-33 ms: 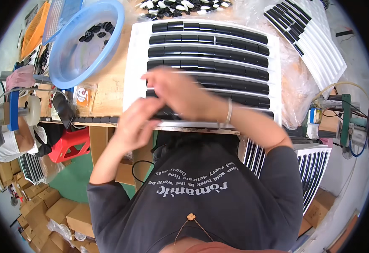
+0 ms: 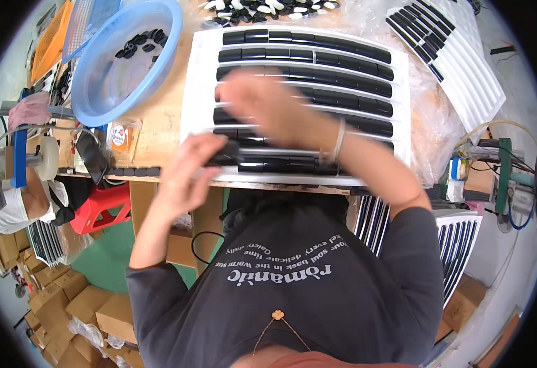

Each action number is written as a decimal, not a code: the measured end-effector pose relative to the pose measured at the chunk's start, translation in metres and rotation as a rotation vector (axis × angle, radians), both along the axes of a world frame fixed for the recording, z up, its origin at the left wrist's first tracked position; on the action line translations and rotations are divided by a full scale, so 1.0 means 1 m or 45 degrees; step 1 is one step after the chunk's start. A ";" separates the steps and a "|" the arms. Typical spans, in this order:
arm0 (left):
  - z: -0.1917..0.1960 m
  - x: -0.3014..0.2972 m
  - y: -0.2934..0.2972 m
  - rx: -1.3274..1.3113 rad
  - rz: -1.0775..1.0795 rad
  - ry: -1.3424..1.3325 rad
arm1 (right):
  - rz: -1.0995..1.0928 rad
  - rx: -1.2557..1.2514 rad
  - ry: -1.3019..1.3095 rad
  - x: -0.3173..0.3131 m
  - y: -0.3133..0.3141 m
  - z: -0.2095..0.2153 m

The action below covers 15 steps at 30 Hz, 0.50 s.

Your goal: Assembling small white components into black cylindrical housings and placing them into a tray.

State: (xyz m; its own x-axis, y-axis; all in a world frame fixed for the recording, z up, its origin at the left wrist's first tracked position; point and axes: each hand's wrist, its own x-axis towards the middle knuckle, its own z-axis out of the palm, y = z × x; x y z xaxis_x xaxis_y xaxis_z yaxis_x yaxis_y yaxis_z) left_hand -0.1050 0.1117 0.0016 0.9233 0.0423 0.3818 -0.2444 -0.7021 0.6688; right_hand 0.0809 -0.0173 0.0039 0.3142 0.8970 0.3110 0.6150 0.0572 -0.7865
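Observation:
In front of me lies a white ribbed tray (image 2: 202, 80) with curved rows of glossy black pieces (image 2: 348, 75). At its near left corner my left hand (image 2: 187, 170) is closed, its thumb and fingers on a small black piece (image 2: 227, 153) at the left end of the nearest rows. Over the left-middle rows hovers my right hand (image 2: 262, 104). Motion smears its fingers, so whether it holds anything is hidden. Its palm and wrist cover parts of several rows.
A blue basin (image 2: 87, 92) with black pieces stands at the left. Black and white pieces (image 2: 268, 9) are heaped at the back. Another partly filled white tray (image 2: 465, 80) lies at the far right on plastic wrap (image 2: 425, 110). A small orange packet (image 2: 123, 136) sits near the table's left edge.
My hands have come apart: the right has lifted away from the near left corner, toward the far rows. My left stays near that corner, where a black piece now shows at its fingertips.

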 end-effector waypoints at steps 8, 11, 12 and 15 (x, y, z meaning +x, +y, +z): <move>-0.032 -0.031 0.028 0.487 0.133 0.440 | -0.849 -0.186 -0.760 0.270 0.060 -0.109; -0.038 -0.028 0.020 0.376 0.138 0.456 | -0.775 -0.272 -0.633 0.261 0.072 -0.105; -0.037 -0.022 0.018 0.369 0.109 0.450 | -0.742 -0.395 -0.670 0.267 0.080 -0.106; -0.043 -0.014 0.014 0.323 0.035 0.474 | -0.703 -0.508 -0.742 0.268 0.077 -0.109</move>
